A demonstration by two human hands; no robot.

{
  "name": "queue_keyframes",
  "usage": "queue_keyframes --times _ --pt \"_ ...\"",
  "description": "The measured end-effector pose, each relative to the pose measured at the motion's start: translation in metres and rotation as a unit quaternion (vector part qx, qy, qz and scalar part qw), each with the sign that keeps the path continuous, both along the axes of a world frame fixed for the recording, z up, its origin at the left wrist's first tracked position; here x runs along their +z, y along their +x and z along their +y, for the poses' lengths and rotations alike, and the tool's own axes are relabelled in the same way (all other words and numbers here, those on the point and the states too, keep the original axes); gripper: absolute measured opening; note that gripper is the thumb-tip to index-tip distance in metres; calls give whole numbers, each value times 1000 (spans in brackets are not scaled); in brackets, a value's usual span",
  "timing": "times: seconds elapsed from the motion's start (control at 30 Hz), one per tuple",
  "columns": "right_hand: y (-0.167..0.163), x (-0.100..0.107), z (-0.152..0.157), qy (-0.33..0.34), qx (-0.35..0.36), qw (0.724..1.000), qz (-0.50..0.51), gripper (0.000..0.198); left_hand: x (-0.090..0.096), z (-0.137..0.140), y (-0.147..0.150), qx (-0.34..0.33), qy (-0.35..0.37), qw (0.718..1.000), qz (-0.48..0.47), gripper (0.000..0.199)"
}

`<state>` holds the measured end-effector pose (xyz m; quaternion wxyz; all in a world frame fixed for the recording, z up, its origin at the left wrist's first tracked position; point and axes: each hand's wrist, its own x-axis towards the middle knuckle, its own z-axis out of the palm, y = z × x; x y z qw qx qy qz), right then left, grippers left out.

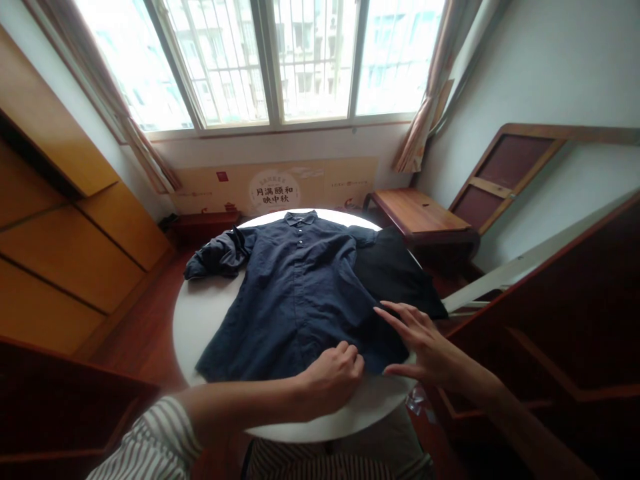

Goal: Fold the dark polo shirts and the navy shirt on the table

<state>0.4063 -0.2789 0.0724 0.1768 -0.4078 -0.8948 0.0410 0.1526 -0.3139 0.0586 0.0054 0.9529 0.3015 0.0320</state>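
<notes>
A dark navy button-up shirt [295, 287] lies spread face up on a round white table [195, 327], its collar at the far side and its hem towards me. At the near hem, right of the button line, my left hand [334, 375] is closed in a fist on the cloth; its fingertips are hidden. My right hand [417, 340] is open over the shirt's lower right corner, thumb and fingers spread apart with nothing between them. Black folded cloth [400, 273] lies partly under the shirt's right side. A crumpled dark garment [217, 255] sits by the left sleeve.
Beyond the table stand a low wooden table [415, 212] and a long printed box [320, 180] under the window. Yellow-brown cabinets [65, 247] line the left. Dark red wooden furniture [560, 333] stands close on the right.
</notes>
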Motion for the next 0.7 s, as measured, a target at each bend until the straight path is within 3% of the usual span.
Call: queue_keyframes --times 0.1,0.2,0.3,0.4,0.5,0.6,0.7 --pt "-14 0 -20 17 16 1000 14 90 10 -1 -8 35 22 997 -69 14" --pt "-31 -4 -29 61 24 997 51 64 24 -4 -23 25 78 982 -171 21" --pt "-44 -13 -25 104 -15 989 108 47 35 -9 -38 0 135 964 -231 28" --pt "-47 -20 -15 91 -106 980 140 49 37 -13 -47 -17 165 957 -236 30" --pt "-44 -23 -14 8 -166 974 151 57 29 -13 -50 -37 174 958 -227 27" --pt "-37 -22 -25 -37 -148 977 151 70 17 -13 -54 -42 159 964 -207 25" --pt "-32 -21 -42 22 -98 984 146 77 8 -15 -58 -62 126 973 -183 24"
